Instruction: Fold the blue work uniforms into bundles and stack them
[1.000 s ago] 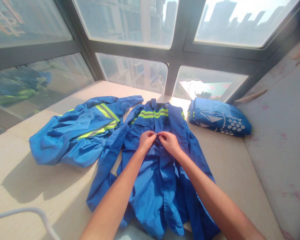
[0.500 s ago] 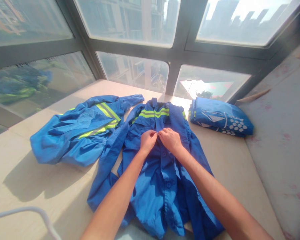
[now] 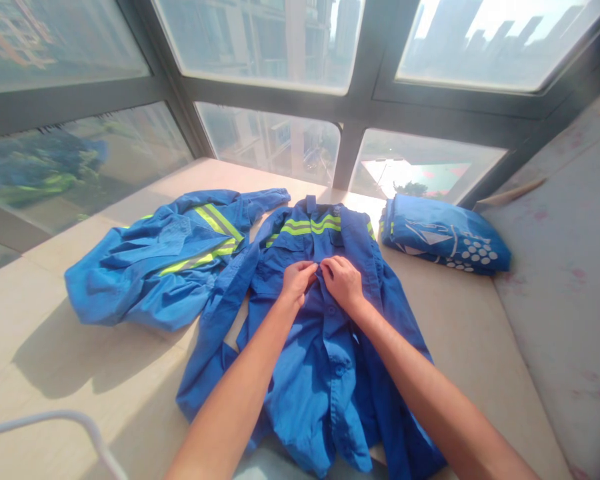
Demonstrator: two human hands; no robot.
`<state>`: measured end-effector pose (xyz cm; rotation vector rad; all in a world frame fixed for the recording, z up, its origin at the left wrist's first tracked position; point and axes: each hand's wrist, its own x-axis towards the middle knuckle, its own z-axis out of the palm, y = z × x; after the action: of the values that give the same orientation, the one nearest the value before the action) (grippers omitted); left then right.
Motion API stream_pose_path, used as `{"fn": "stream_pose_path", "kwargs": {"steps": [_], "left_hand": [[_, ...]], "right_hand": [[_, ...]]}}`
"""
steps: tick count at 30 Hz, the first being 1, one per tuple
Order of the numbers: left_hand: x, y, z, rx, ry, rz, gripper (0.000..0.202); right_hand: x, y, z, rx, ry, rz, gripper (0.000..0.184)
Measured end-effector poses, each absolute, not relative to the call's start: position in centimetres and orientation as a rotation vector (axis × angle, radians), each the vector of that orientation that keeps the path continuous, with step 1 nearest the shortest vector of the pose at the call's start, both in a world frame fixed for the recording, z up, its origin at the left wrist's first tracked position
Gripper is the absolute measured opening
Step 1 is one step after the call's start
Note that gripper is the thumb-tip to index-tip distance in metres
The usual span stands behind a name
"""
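A blue work jacket point(image 3: 300, 373) with yellow-green reflective stripes lies front side up, its collar toward the windows. My left hand point(image 3: 299, 280) pinches the front placket at chest height. Close beside it, my right hand point(image 3: 341, 280) pinches the same front edge, the fingertips of both hands nearly meeting. Whatever small part sits between the fingertips is hidden. Below the hands, buttons show down the placket. To the left lies a second blue jacket point(image 3: 155, 260), crumpled, with the same stripes.
A folded blue bundle with white print point(image 3: 445, 233) rests at the right by the papered wall point(image 3: 570, 287). A white cable point(image 3: 55, 416) curves over the pale ledge point(image 3: 40, 333) at the lower left. Grey-framed windows point(image 3: 280, 97) enclose the far side.
Both hands stay at the same spot on the placket. Their fingers have shifted slightly, with the left thumb now more extended and the fingertips slightly farther apart.
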<state>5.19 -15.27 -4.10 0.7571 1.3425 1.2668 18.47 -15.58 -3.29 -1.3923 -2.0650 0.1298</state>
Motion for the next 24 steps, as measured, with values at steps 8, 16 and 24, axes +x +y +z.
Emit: {"fn": "stream_pose_path", "kwargs": {"steps": [8, 16, 24], "left_hand": [[4.9, -15.5, -4.2, 0.568, 1.264, 1.249, 0.023], [4.8, -15.5, -5.1, 0.485, 1.247, 1.270, 0.020], [4.5, -16.1, -4.5, 0.589, 1.237, 1.233, 0.024]], "right_hand": [[18.0, -15.3, -4.3, -1.337, -1.688, 0.623, 0.020], [18.0, -15.8, -6.4, -1.223, -1.489, 0.886, 0.023], [18.0, -15.9, -6.9, -1.270, -1.522, 0.817, 0.023]]}}
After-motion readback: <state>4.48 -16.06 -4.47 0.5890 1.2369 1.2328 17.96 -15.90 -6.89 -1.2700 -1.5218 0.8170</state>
